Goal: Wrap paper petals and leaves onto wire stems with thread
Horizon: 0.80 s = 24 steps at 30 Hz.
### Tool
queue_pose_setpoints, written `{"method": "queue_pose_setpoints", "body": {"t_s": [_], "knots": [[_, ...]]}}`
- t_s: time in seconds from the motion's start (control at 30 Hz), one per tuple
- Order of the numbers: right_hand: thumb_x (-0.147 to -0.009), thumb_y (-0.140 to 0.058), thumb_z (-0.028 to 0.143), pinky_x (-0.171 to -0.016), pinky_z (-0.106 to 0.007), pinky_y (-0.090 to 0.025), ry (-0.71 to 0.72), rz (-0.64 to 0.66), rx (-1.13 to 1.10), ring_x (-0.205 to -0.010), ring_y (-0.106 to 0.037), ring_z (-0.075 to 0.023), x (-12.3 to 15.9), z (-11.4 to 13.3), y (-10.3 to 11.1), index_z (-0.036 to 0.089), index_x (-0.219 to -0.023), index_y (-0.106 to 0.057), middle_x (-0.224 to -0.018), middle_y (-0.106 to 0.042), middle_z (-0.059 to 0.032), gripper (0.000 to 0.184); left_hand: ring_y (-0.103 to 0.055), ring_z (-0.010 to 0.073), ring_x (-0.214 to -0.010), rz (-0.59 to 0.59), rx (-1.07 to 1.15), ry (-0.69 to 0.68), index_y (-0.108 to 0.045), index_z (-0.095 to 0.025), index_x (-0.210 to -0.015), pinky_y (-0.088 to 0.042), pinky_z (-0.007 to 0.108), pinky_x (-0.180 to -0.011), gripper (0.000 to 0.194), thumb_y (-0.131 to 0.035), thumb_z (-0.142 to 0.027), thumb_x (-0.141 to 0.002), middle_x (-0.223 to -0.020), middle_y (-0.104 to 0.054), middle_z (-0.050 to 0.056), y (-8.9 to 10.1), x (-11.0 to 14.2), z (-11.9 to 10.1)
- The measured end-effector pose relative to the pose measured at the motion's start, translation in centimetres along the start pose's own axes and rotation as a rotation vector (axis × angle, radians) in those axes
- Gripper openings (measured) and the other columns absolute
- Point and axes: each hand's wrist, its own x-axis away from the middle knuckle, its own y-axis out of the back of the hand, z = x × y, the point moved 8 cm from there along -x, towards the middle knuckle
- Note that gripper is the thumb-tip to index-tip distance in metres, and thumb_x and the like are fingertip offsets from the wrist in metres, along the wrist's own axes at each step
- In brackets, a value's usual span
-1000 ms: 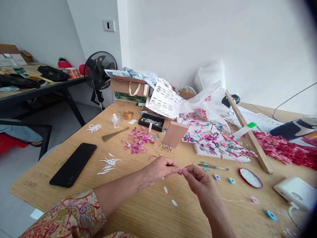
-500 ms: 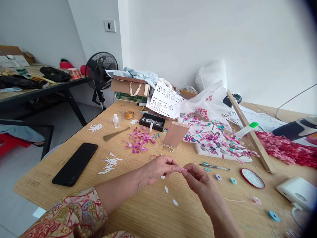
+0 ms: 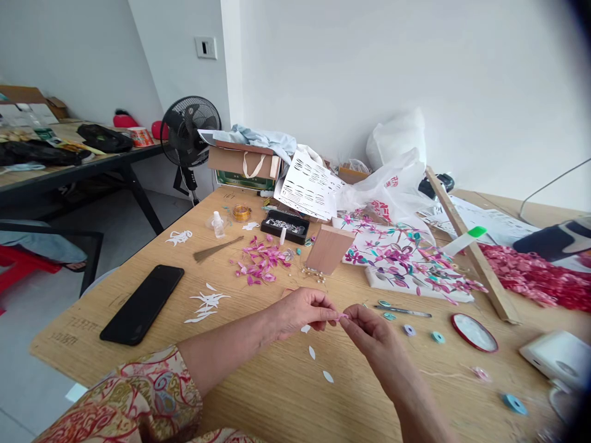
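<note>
Over the table [image 3: 258, 394] I see the left hand [image 3: 308, 312] and right hand [image 3: 370, 331] both pinching one small pink piece [image 3: 342, 317] between thumb and fingers, pink petals [image 3: 262, 261] lying at its ten o'clock.

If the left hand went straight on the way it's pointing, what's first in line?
Past the small, thin pink piece it pinches, the left hand would likely meet the right hand; exact depth is unclear.

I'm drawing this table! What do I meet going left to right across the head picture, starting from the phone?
Flat black rectangular phone → thin pointed white slips → left grip → small pink piece → right grip → round lilac spool → round teal spool → red-rimmed white disc → boxy white plastic device.
</note>
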Motion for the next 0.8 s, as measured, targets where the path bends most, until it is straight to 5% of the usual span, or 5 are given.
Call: {"method": "queue_pose_setpoints", "body": {"t_s": [0.5,0.8], "knots": [[-0.077,-0.042,0.044,-0.045,-0.022,-0.021,0.028,-0.152,0.076,-0.048,-0.028,-0.0096,0.3,-1.2,0.2,0.02,-0.068,-0.047,-0.052,-0.031,0.0065,0.027,-0.044,0.0069,-0.053,-0.143,-0.045,-0.033,-0.062,-0.01,-0.068,-0.033,0.02,-0.051,0.027,-0.066,-0.035,-0.058,-0.055,-0.051,-0.002,1.0,-0.3,0.4],[-0.076,-0.042,0.047,-0.042,-0.021,-0.022,0.052,-0.197,0.082,-0.045,-0.029,-0.0094,0.2,-1.5,-0.3,0.019,-0.069,-0.049,-0.05,-0.032,0.0066,0.029,-0.046,0.0085,-0.061,-0.261,-0.445,-0.249,-0.065,-0.013,-0.071,-0.034,0.019,-0.057,0.012,-0.058,-0.023,-0.068,-0.064,-0.055,-0.001,1.4,0.3,-1.4]]}}
